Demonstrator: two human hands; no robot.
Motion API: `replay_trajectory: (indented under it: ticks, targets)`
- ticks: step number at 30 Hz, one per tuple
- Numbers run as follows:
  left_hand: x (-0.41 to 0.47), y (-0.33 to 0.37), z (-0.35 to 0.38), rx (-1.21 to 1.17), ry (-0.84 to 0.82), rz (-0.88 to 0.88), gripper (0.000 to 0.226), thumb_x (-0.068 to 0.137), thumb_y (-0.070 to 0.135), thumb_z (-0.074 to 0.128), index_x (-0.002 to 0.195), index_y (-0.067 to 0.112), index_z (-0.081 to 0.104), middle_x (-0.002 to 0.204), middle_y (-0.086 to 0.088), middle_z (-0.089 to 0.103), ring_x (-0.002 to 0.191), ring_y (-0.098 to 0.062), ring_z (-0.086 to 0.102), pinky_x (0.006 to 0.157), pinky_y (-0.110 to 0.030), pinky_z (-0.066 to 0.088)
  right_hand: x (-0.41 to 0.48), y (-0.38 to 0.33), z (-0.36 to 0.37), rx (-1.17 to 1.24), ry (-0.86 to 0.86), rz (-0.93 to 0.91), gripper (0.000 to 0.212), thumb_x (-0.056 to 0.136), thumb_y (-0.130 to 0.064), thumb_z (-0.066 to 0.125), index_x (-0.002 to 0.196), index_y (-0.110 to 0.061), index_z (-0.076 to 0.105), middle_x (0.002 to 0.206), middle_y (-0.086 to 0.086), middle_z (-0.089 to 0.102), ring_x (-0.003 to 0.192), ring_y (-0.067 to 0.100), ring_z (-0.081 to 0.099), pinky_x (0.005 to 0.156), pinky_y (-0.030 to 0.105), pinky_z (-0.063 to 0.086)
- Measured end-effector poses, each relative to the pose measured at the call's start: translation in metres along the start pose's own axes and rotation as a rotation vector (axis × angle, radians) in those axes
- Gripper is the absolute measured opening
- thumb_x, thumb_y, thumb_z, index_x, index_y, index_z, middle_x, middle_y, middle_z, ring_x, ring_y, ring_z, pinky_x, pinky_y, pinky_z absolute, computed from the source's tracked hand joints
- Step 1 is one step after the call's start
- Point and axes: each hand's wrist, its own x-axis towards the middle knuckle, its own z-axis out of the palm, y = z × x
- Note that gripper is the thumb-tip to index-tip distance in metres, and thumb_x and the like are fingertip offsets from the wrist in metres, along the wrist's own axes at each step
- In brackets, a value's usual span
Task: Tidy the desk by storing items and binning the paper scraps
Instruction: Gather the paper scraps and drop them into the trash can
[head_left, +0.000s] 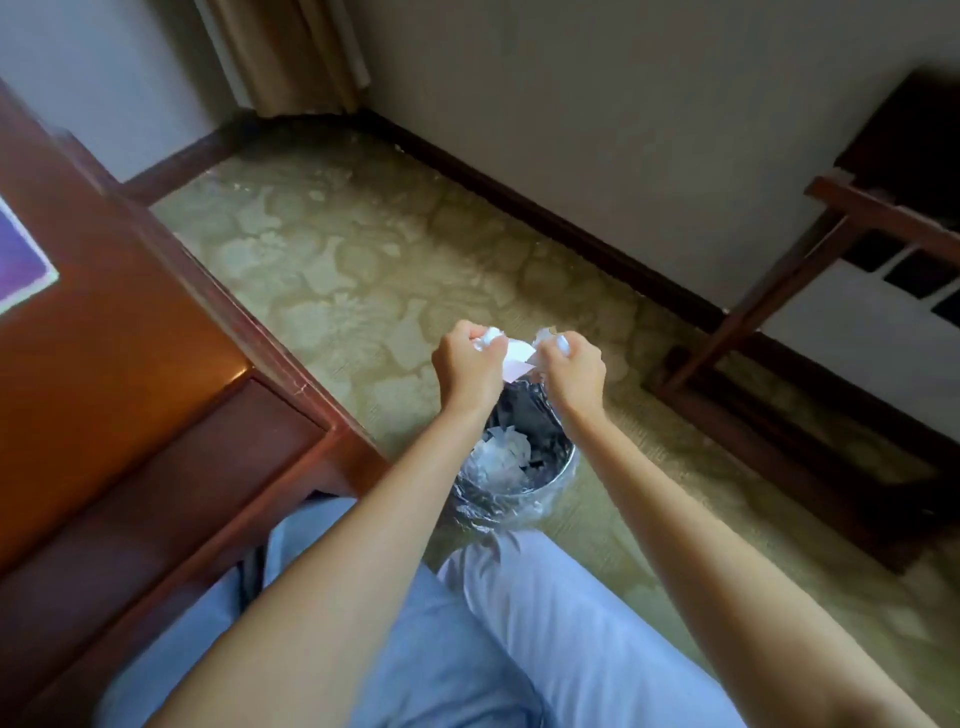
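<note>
Bin (563, 470): lined, scraps inside, beside desk (104, 364). Above bin: left hand (467, 364) and right hand (571, 369), both clenched on white paper (517, 356).

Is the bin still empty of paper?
No, white paper scraps already lie inside the bin, below the left hand and the right hand, which both grip more paper.

We're in a hotel-type rm: patterned carpet (363, 270), wood desk (104, 364), curtain (291, 52), folding luggage rack (831, 260) by wall.
</note>
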Motion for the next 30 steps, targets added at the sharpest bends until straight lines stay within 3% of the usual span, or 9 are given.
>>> replay_trajectory:
  ticks: [3,6,9,11,16,20,25,28,30]
  targets:
    - [0.022,-0.030,0.015,0.077,-0.032,-0.113,0.020,0.084,0.008,0.056,0.065,0.014,0.050,0.083,-0.009,0.058,0.081,-0.035,0.064,0.064,-0.037,0.049,0.023,0.046,0.015,-0.104,-0.084,0.133,0.023,0.081,-0.020,0.049,0.068,-0.002,0.053,0.083,0.024,0.069,0.066,0.024,0.051,0.060,0.033,0.041]
    - [0.044,-0.052,0.028,0.192,-0.053,-0.168,0.026,0.085,0.005,0.055,0.063,0.016,0.046,0.088,-0.013,0.057,0.078,-0.037,0.064,0.058,-0.035,0.052,0.035,0.074,0.021,-0.201,-0.135,0.212,0.016,0.086,-0.014,0.048,0.073,-0.007,0.054,0.086,0.021,0.068,0.064,0.025,0.054,0.056,0.029,0.043]
    - [0.060,-0.068,0.039,0.290,-0.120,-0.208,0.026,0.088,0.002,0.051,0.064,0.011,0.049,0.078,-0.009,0.056,0.039,-0.019,0.059,0.031,-0.017,0.042,0.046,0.097,0.027,-0.223,-0.206,0.329,0.016,0.092,-0.012,0.047,0.088,-0.007,0.061,0.079,0.015,0.064,0.037,0.011,0.049,0.031,0.015,0.034]
    - [0.067,-0.080,0.044,0.312,-0.146,-0.253,0.037,0.089,0.000,0.051,0.056,0.014,0.042,0.065,-0.005,0.054,0.023,-0.006,0.048,0.027,-0.015,0.038,0.053,0.109,0.033,-0.228,-0.233,0.387,0.019,0.094,-0.015,0.047,0.099,-0.005,0.063,0.079,0.013,0.062,0.038,0.009,0.047,0.030,0.016,0.035]
    - [0.079,-0.110,0.054,0.297,-0.179,-0.392,0.014,0.090,-0.006,0.051,0.098,0.004,0.057,0.097,-0.013,0.055,0.070,-0.035,0.069,0.032,-0.017,0.046,0.070,0.135,0.051,-0.276,-0.272,0.479,0.027,0.094,-0.015,0.046,0.113,-0.001,0.060,0.083,0.014,0.059,0.047,0.013,0.046,0.031,0.018,0.037]
    - [0.087,-0.124,0.066,0.257,-0.280,-0.533,0.034,0.089,-0.014,0.046,0.120,-0.002,0.052,0.132,-0.019,0.047,0.103,-0.045,0.062,0.073,-0.038,0.058,0.079,0.148,0.059,-0.327,-0.303,0.503,0.033,0.096,-0.013,0.042,0.125,-0.001,0.053,0.072,0.007,0.056,0.049,0.012,0.043,0.045,0.022,0.036]
    - [0.090,-0.139,0.069,0.375,-0.357,-0.526,0.042,0.087,-0.013,0.046,0.127,-0.001,0.050,0.135,-0.018,0.048,0.117,-0.038,0.055,0.095,-0.045,0.051,0.091,0.164,0.068,-0.329,-0.286,0.556,0.033,0.097,-0.017,0.039,0.124,-0.003,0.052,0.090,0.014,0.058,0.053,0.018,0.051,0.044,0.027,0.045]
    - [0.091,-0.145,0.069,0.419,-0.386,-0.510,0.042,0.087,-0.012,0.042,0.126,0.000,0.050,0.132,-0.020,0.050,0.118,-0.037,0.054,0.099,-0.044,0.047,0.093,0.169,0.076,-0.308,-0.283,0.584,0.033,0.098,-0.019,0.039,0.125,-0.002,0.047,0.107,0.018,0.059,0.086,0.032,0.064,0.076,0.044,0.058]
    - [0.089,-0.145,0.068,0.411,-0.382,-0.489,0.043,0.088,-0.013,0.038,0.127,0.000,0.049,0.131,-0.022,0.050,0.118,-0.038,0.052,0.100,-0.044,0.047,0.090,0.168,0.077,-0.342,-0.309,0.569,0.028,0.096,-0.016,0.042,0.122,-0.005,0.045,0.108,0.017,0.056,0.090,0.032,0.061,0.075,0.041,0.057]
